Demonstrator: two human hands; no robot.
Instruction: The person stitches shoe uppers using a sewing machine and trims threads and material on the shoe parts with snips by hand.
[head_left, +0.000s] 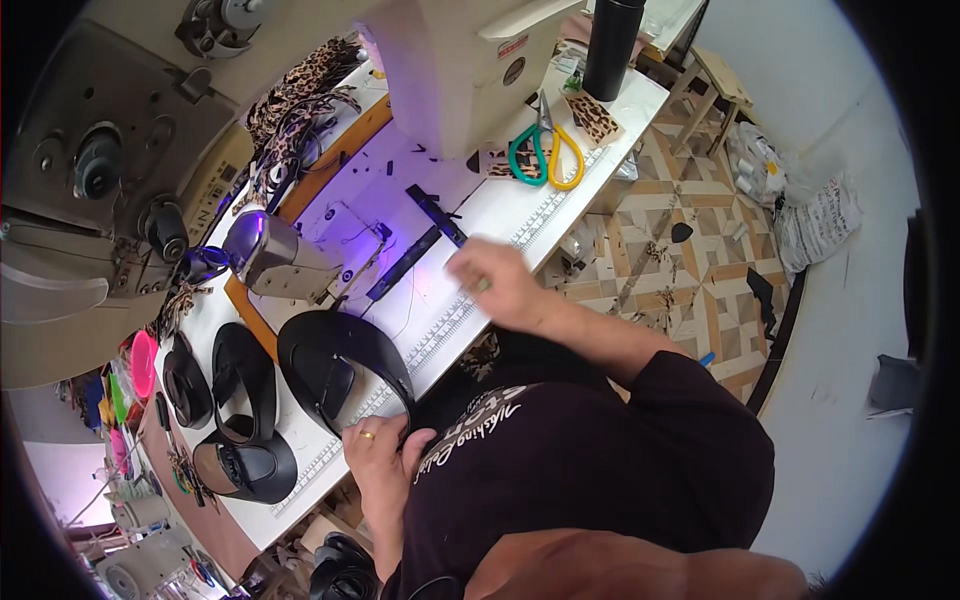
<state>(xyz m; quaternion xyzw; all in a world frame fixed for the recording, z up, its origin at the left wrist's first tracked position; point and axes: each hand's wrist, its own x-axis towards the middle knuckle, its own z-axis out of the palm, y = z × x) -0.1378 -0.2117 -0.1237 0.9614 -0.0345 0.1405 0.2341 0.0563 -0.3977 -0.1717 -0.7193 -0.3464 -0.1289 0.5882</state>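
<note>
- A long white worktable (560, 195) with a printed ruler strip along its front edge carries everything
- A black curved sandal sole with a strap (335, 365) lies at the front edge
- Two more black strapped sandal pieces (240, 400) lie just beside it, further left
- Two narrow black strips (420, 235) lie near the middle, under violet light
- Scissors with one green and one yellow handle (545, 155) lie further back
- A tall black cylindrical bottle (612, 45) stands upright near the far end
- A small leopard-print block (595, 118) lies near the bottle
</note>
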